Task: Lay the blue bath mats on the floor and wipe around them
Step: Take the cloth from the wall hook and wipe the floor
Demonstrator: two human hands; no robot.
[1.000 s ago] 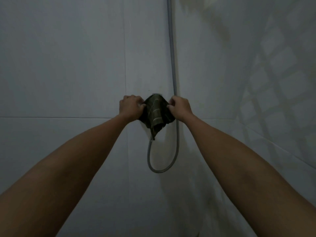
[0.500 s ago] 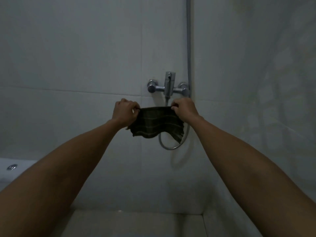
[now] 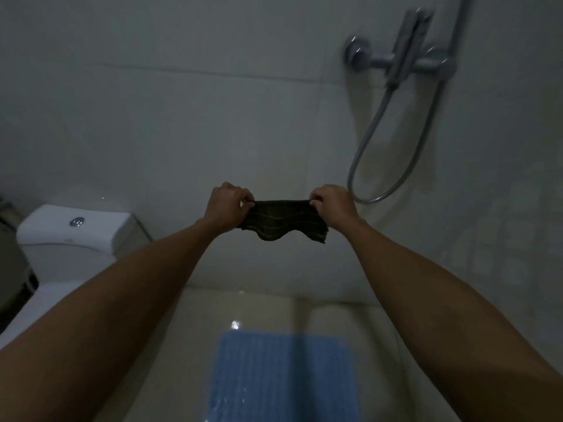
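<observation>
Both hands, left hand (image 3: 227, 205) and right hand (image 3: 333, 205), pinch the dark cloth (image 3: 281, 222) taut at mid-frame; the blue bath mat (image 3: 283, 376) lies bottom centre (floor looks wet), so a slip or shifted mat seems likely.

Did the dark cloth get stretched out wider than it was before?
Yes. The dark cloth was bunched between the hands; now the left hand and right hand hold it spread wide.

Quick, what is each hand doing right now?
Left hand: pinches one top corner of the dark cloth.
Right hand: pinches the other top corner.
</observation>
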